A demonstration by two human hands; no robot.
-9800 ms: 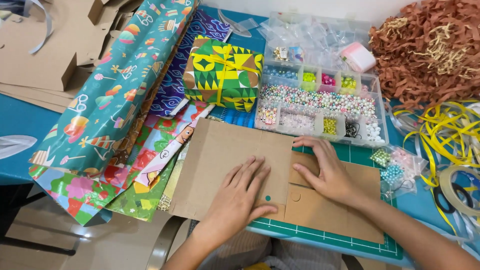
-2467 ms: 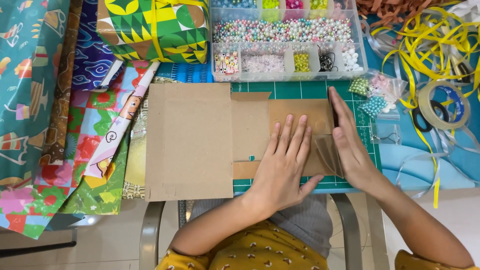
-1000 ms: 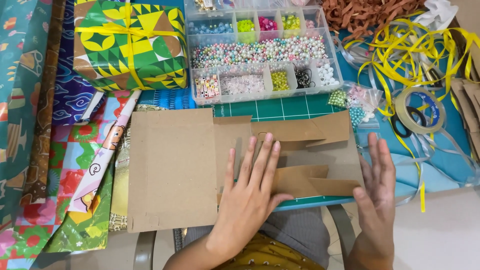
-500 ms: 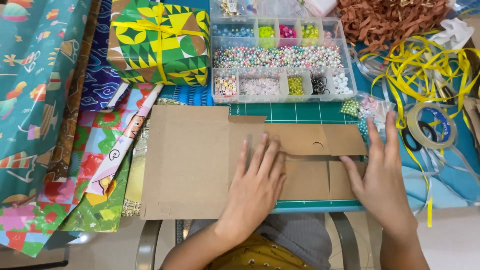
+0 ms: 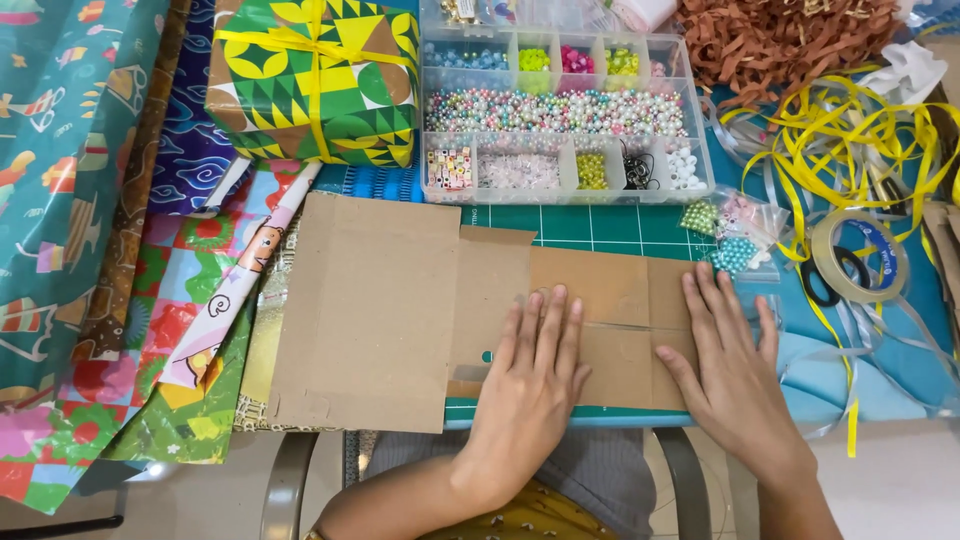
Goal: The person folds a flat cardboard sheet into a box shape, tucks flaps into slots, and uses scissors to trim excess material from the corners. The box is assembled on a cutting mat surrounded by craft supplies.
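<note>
A flattened brown cardboard box point(image 5: 380, 310) lies on a green cutting mat point(image 5: 600, 225) at the table's near edge. My left hand point(image 5: 530, 385) rests flat on its middle panels, fingers spread. My right hand point(image 5: 725, 360) lies flat on the right-hand flaps, at the cardboard's right end. Neither hand grips anything. A slit runs between the two right flaps, between my hands.
A wrapped green and yellow gift box point(image 5: 315, 80) stands at the back. A clear bead organiser point(image 5: 560, 110) is behind the mat. Wrapping paper sheets point(image 5: 90, 230) cover the left. Yellow ribbon point(image 5: 850, 140), a tape roll point(image 5: 860, 255), bead bags point(image 5: 735, 230) and brown paper shred point(image 5: 790, 40) lie right.
The right-hand flaps, raised a second ago, now lie flat. My right hand has come in from beside the cardboard onto those flaps; my left hand stays pressed on the middle.
</note>
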